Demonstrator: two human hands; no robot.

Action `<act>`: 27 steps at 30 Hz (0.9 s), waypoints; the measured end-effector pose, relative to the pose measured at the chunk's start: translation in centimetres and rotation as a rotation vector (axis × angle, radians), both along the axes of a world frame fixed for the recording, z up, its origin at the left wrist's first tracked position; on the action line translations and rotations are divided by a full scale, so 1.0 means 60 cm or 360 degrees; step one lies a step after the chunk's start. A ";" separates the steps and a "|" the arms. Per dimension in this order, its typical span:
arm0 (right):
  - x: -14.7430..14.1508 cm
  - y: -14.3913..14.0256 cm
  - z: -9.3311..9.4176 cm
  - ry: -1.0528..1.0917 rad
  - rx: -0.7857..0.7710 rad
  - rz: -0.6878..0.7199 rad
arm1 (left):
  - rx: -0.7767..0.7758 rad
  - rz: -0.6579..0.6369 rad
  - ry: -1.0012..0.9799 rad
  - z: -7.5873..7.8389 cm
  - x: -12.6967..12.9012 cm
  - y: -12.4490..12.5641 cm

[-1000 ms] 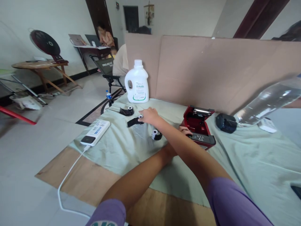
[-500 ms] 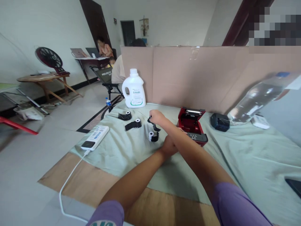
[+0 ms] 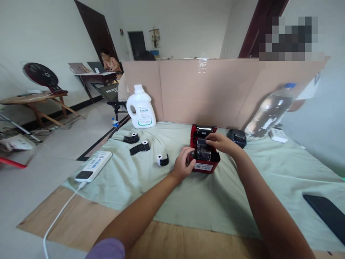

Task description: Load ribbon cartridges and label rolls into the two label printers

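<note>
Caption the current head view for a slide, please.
Left hand against an open red box, right hand at the dark roll inside; three more rolls lie on the green cloth.

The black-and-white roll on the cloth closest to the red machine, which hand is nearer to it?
Left. The left hand is just right of the roll, at the red machine's left side. The right hand is farther right, its fingers over the opening.
</note>
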State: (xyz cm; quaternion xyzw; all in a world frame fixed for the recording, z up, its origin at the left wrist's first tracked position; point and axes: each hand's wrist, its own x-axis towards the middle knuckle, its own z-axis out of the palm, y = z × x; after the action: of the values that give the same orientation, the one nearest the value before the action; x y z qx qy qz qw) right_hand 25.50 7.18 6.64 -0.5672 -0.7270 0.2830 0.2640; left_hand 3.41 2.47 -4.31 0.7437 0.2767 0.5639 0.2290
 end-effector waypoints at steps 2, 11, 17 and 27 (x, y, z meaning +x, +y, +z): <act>0.002 0.002 -0.018 -0.0362 0.0107 -0.0087 | 0.0080 0.0114 0.0050 0.006 0.000 -0.001; -0.020 -0.005 -0.031 -0.0651 0.0249 -0.0110 | 0.0238 0.0237 0.0662 0.059 0.004 -0.010; 0.032 0.014 -0.021 0.0072 0.0286 -0.0403 | -0.0161 0.0337 0.0897 0.114 0.017 -0.014; 0.008 0.031 -0.064 0.1014 0.0438 -0.0620 | 0.0214 0.0227 0.1324 0.146 0.013 0.004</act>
State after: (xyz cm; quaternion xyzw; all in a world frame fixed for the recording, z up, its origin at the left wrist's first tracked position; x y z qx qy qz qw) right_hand 25.98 9.06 2.83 -0.5376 -0.5186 0.2895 0.5986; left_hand 4.21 2.70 4.46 0.9000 0.3589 0.2471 0.0095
